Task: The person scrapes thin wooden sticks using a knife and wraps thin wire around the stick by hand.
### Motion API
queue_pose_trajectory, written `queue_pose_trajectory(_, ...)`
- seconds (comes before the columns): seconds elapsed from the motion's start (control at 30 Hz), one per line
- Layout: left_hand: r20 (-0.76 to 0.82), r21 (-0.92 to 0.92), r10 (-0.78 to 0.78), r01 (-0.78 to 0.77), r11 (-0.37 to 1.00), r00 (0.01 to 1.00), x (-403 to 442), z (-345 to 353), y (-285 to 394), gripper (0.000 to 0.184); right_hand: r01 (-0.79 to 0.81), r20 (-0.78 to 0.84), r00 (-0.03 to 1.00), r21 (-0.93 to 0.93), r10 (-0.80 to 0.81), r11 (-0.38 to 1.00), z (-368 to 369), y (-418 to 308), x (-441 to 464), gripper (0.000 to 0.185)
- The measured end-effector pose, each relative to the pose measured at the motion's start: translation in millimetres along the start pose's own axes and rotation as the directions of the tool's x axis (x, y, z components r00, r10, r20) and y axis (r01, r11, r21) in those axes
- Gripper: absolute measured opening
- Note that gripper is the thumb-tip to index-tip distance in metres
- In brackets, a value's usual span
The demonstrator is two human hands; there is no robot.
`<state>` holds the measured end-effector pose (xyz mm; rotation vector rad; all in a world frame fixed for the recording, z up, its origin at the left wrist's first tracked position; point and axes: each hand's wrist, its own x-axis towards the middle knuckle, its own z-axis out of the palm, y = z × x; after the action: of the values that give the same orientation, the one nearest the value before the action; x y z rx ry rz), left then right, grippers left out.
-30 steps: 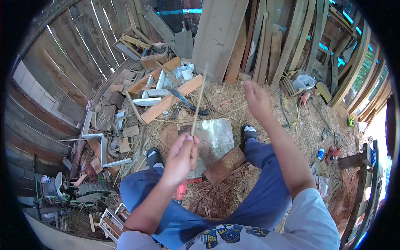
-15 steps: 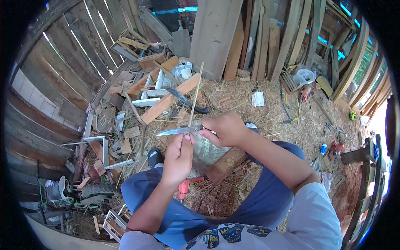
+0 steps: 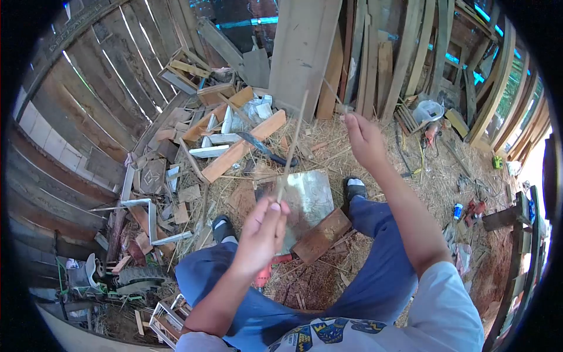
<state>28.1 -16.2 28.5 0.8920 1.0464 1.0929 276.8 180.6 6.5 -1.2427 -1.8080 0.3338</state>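
Observation:
My left hand [image 3: 259,234] is closed round the lower end of a thin wooden stick [image 3: 297,135], which points up and away from me. Farther forward and to the right, my right hand [image 3: 366,142] grips a knife [image 3: 332,90]; its blade looks thin and slightly blurred, pointing up and left, apart from the stick. Beneath the hands lies a greyish, shiny flat sheet [image 3: 311,193], with a brown wooden block [image 3: 321,236] at its near edge. A red power tool [image 3: 264,277] is partly hidden behind my left hand and leg.
A large blade with a black handle [image 3: 277,158] lies beside an orange-brown plank [image 3: 246,145]. Wood scraps and white pieces pile up at left. Boards [image 3: 384,76] lean on the back wall. A clear plastic tub [image 3: 428,110] and a blue can [image 3: 457,211] are at right.
My right hand has moved forward and right with the knife, away from the stick. My left hand has shifted slightly right and nearer to me, still holding the stick.

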Motion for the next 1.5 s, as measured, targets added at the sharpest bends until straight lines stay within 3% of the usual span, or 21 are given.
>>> queue_pose_trajectory(0.1, 0.006, -0.228, -0.061, 0.061, 0.972, 0.998, 16, -15, 1, 0.018, -0.026, 0.038, 0.999, 0.077, 0.023, 0.997, 14, -19, -19, 0.033)
queue_pose_trajectory(0.17, 0.032, -0.245, -0.067, 0.072, 0.967, 0.997, 18, -16, 2, 0.018, 0.164, 0.358, 0.921, 0.0, -0.153, 0.986, 16, -42, -24, 0.03)
queue_pose_trajectory(0.2, 0.059, -0.26, -0.077, 0.089, 0.961, 0.995, 18, -16, 2, 0.018, 0.164, 0.359, 0.92, 0.006, -0.155, 0.986, 22, -48, -28, 0.03)
queue_pose_trajectory(0.27, 0.038, -0.257, -0.105, 0.112, 0.96, 0.994, 19, -17, 1, 0.018, 0.354, 0.423, 0.847, 0.001, -0.321, 0.935, 33, -59, -39, 0.027)
queue_pose_trajectory(0.3, 0.023, -0.255, -0.131, 0.133, 0.958, 0.991, 20, -17, -1, 0.018, 0.351, 0.426, 0.847, 0.002, -0.318, 0.937, 36, -61, -44, 0.027)
queue_pose_trajectory(0.37, -0.012, -0.228, -0.133, 0.126, 0.965, 0.991, 22, -18, -6, 0.019, 0.46, 0.455, 0.77, 0.089, -0.447, 0.884, 40, -65, -51, 0.028)
queue_pose_trajectory(0.5, -0.113, -0.071, -0.086, 0.078, 0.994, 0.99, 20, -13, -9, 0.02, 0.502, 0.466, 0.746, 0.076, -0.476, 0.861, 37, -71, -58, 0.03)
queue_pose_trajectory(0.67, -0.059, -0.153, -0.113, 0.103, 0.983, 0.992, 16, -11, -1, 0.021, 0.539, 0.451, 0.759, -0.029, -0.47, 0.842, 33, -63, -51, 0.029)
queue_pose_trajectory(0.73, -0.034, -0.197, -0.119, 0.11, 0.974, 0.992, 10, -9, 1, 0.021, 0.208, 0.338, 0.935, -0.267, -0.111, 0.941, 35, -44, -28, 0.03)
queue_pose_trajectory(0.8, 0.028, -0.147, -0.173, 0.175, 0.973, 0.984, -1, 0, 0, 0.021, 0.054, 0.085, 0.996, -0.189, -0.039, 0.98, 20, 13, 9, 0.035)
queue_pose_trajectory(0.83, 0.053, -0.066, -0.106, 0.11, 0.992, 0.993, -6, 4, -1, 0.021, 0.03, 0.027, 0.999, -0.178, -0.026, 0.984, 7, 35, 18, 0.036)
queue_pose_trajectory(0.9, 0.069, -0.123, -0.097, 0.105, 0.987, 0.993, -7, 3, 5, 0.022, 0.027, -0.019, 0.999, -0.163, -0.031, 0.986, -5, 43, 28, 0.037)
queue_pose_trajectory(0.97, 0.028, -0.171, -0.125, 0.128, 0.977, 0.992, -7, 2, 10, 0.023, -0.252, -0.014, 0.967, 0.023, 0.253, 0.967, -12, 27, 14, 0.035)
queue_pose_trajectory(1.0, 0.024, -0.18, -0.131, 0.133, 0.975, 0.991, -1, -3, 7, 0.023, -0.255, -0.003, 0.967, 0.019, 0.255, 0.967, -8, 17, 4, 0.035)
queue_pose_trajectory(1.07, 0.032, -0.263, -0.094, 0.099, 0.96, 0.995, 12, -15, -3, 0.022, 0.083, 0.092, 0.992, -0.006, -0.082, 0.997, 8, -12, -14, 0.031)
queue_pose_trajectory(1.13, 0.02, -0.25, -0.104, 0.106, 0.962, 0.994, 14, -14, 0, 0.022, 0.173, 0.33, 0.933, -0.062, -0.144, 0.983, 17, -41, -26, 0.028)
queue_pose_trajectory(1.27, -0.07, -0.186, -0.114, 0.099, 0.977, 0.991, 15, -16, -5, 0.023, 0.28, 0.412, 0.884, -0.092, -0.22, 0.956, 43, -68, -52, 0.029)
queue_pose_trajectory(1.33, -0.1, -0.141, -0.086, 0.071, 0.987, 0.991, 18, -19, -9, 0.024, 0.362, 0.531, 0.794, -0.023, -0.295, 0.932, 49, -72, -60, 0.031)
queue_pose_trajectory(1.43, -0.122, -0.079, -0.065, 0.056, 0.995, 0.99, 19, -21, -15, 0.024, 0.417, 0.508, 0.78, 0.012, -0.365, 0.909, 50, -77, -64, 0.035)
queue_pose_trajectory(1.5, -0.136, 0.039, 0.052, -0.047, 0.998, 0.989, 20, -19, -22, 0.025, 0.42, 0.51, 0.782, -0.005, -0.359, 0.907, 50, -75, -68, 0.036)
